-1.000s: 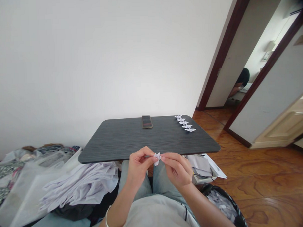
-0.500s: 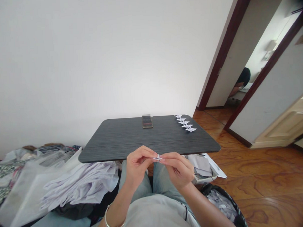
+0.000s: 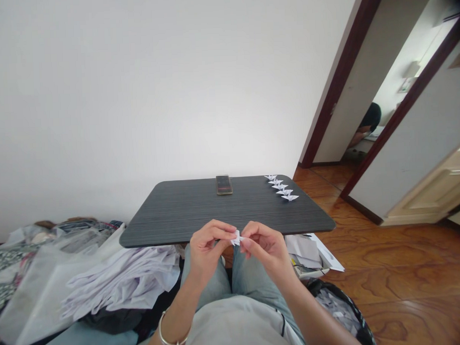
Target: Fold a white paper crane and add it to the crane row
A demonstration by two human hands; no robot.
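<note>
Between my two hands, just in front of the table's near edge, is a small folded piece of white paper [image 3: 236, 238]. My left hand [image 3: 210, 246] pinches it between thumb and fingertips. From the other side my right hand [image 3: 268, 246] holds its edge, the thumb against it and the fingers curled. Fingertips hide part of the folds. On the far right of the dark table [image 3: 178, 214] several white paper cranes [image 3: 280, 187] stand in a slanting row.
A phone [image 3: 224, 185] lies at the table's back edge. White cloth-like or paper sheets [image 3: 124, 279] are heaped at the left. To the right are a box of papers [image 3: 308, 258] and a black-lined bin [image 3: 340, 309] with paper scraps. A person [image 3: 369, 118] is beyond the doorway.
My right fingers have curled and shifted, the thumb now lying along the paper's edge. The folded paper has turned and shows a wider white face. The cranes stay put.
</note>
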